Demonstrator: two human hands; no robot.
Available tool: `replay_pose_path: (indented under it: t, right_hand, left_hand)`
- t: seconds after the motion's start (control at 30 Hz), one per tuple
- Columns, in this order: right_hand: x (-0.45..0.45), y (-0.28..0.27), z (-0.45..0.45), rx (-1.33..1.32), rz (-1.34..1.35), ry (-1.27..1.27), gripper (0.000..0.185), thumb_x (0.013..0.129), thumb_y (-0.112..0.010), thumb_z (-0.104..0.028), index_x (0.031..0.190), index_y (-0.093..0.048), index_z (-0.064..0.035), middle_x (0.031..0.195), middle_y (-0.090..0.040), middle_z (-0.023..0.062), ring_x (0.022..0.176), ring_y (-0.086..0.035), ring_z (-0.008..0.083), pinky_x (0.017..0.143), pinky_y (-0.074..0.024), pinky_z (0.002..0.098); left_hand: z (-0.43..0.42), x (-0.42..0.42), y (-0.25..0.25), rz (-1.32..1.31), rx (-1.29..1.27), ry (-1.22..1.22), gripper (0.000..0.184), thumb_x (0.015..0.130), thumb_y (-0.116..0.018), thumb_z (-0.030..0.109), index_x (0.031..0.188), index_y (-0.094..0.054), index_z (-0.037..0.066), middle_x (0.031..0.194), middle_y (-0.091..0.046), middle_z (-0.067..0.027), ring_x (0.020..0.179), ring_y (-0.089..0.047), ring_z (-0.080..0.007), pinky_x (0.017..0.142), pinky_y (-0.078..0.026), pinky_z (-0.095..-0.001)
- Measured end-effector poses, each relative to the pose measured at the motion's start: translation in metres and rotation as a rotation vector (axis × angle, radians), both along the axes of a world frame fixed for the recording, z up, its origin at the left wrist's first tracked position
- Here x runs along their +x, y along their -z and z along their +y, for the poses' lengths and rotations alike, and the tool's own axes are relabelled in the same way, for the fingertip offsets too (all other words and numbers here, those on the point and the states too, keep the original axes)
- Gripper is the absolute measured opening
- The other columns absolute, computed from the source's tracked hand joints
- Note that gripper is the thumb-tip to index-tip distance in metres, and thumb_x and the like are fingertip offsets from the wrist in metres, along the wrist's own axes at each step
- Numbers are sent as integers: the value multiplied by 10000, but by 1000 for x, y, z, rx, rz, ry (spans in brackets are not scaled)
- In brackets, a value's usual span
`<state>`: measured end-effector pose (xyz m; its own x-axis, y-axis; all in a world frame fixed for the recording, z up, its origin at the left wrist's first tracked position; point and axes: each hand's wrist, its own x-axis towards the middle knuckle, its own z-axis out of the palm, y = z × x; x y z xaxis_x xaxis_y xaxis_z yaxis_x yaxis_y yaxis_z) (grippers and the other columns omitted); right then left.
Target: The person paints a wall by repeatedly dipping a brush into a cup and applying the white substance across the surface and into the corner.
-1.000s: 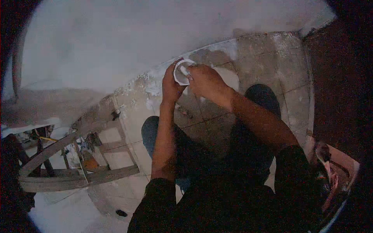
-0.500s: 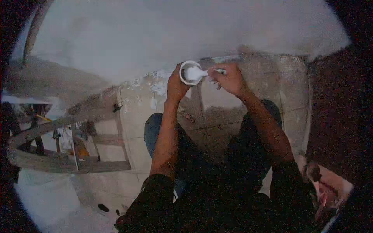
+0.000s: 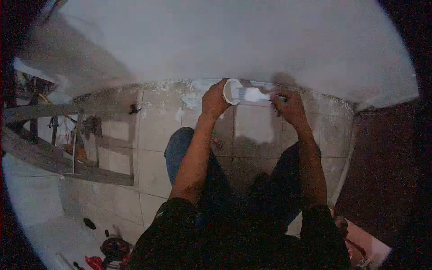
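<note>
In my left hand (image 3: 214, 101) is a small white cup (image 3: 232, 85), fingers wrapped round its left side. It is tilted, with its round mouth turned partly toward the right. My right hand (image 3: 290, 109) grips a paintbrush (image 3: 254, 95) by its handle. The brush lies nearly level, white at its head, with the bristle tip at the right rim of the cup. Whether the tip is inside the mouth or just against the edge, I cannot tell. How much the cup contains is also unclear in the dim light.
A pale wall (image 3: 234, 40) rises ahead, with white splotches (image 3: 192, 100) along its foot on the tiled floor (image 3: 157, 175). A wooden frame (image 3: 103, 175) lies to the left. Dark and red items (image 3: 114, 249) sit at lower left, and a dark brown surface (image 3: 382, 157) stands at right.
The paintbrush has drawn back rightward from over the cup's mouth to its rim. The cup has tipped to the right. My view has shifted, bringing more of the lower-left floor into sight.
</note>
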<state>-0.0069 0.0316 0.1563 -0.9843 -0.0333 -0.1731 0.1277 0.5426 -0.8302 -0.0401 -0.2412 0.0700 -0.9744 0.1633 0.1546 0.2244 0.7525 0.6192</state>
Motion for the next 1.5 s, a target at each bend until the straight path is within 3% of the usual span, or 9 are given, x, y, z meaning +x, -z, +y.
replay_pose_path:
  t: [0.2, 0.47, 0.6, 0.73, 0.8, 1.07, 1.13, 1.47, 1.5]
  right_hand:
    - [-13, 35, 29, 307, 189, -59, 288, 945, -726, -231, 1071, -751, 27, 785, -731, 108, 647, -684, 152, 532, -541, 322]
    - [-6, 16, 44, -285, -59, 161, 333, 963, -704, -319, 1100, -730, -16, 833, -700, 55, 705, -625, 126, 612, -528, 319]
    - [-14, 8, 35, -125, -115, -38, 390, 991, -657, -348, 1200, -685, -20, 978, -698, 63, 814, -629, 125, 657, -529, 321]
    - [-46, 54, -11, 79, -217, -183, 460, 1017, -611, -374, 1298, -623, -10, 1087, -698, 97, 861, -657, 233, 790, -543, 389]
    - [-60, 84, -50, 457, 470, -284, 429, 1023, -601, -340, 1319, -617, -30, 1120, -701, 182, 912, -678, 343, 851, -532, 462]
    - [-119, 61, -185, 389, 542, -302, 359, 983, -587, -154, 1318, -621, -29, 1117, -666, 286, 1007, -651, 456, 917, -523, 517]
    - [-141, 104, -152, 416, 813, -98, 335, 969, -591, -139, 1277, -636, -14, 1063, -669, 276, 959, -652, 459, 888, -526, 531]
    - [-31, 64, -11, 448, 457, 426, 317, 1003, -598, -190, 1223, -664, 28, 939, -712, 229, 708, -647, 355, 715, -535, 435]
    - [-53, 141, 33, 189, 491, 436, 309, 991, -609, -192, 1201, -677, 25, 996, -718, 229, 693, -628, 331, 690, -521, 420]
  left_hand:
    - [-3, -3, 16, 140, -57, -77, 701, 708, -893, 362, 1284, -573, 125, 1196, -684, -137, 1140, -642, -369, 914, -559, -512]
    - [-21, 0, 2, -251, -83, -108, 964, 625, -936, 401, 1439, -500, 124, 1281, -672, -147, 1175, -643, -373, 937, -555, -501]
    - [-9, 0, 53, -78, -40, -13, 1056, 575, -962, 417, 1469, -479, 131, 1324, -658, -144, 1204, -635, -365, 973, -545, -500]
    - [12, 4, 30, -344, -127, 172, 1093, 551, -957, 491, 1460, -467, 130, 1316, -654, -163, 1194, -636, -381, 987, -535, -514]
    - [14, 9, 28, -278, -99, 246, 1100, 548, -942, 548, 1441, -459, 124, 1278, -666, -179, 1166, -643, -405, 961, -541, -524]
    - [12, 12, 23, -432, -144, 287, 1064, 549, -972, 460, 1442, -493, 136, 1381, -615, -125, 1290, -573, -335, 1036, -510, -502]
    - [8, 13, 30, -413, -121, 287, 1074, 555, -974, 451, 1454, -481, 134, 1385, -614, -126, 1284, -578, -340, 1032, -511, -510]
    - [4, 7, 58, -379, -79, 301, 1111, 583, -959, 425, 1513, -416, 150, 1377, -619, -152, 1241, -614, -365, 1020, -523, -509]
    - [6, 8, 64, -283, -66, 310, 1071, 612, -937, 434, 1509, -421, 158, 1335, -643, -174, 1208, -638, -370, 1025, -524, -488]
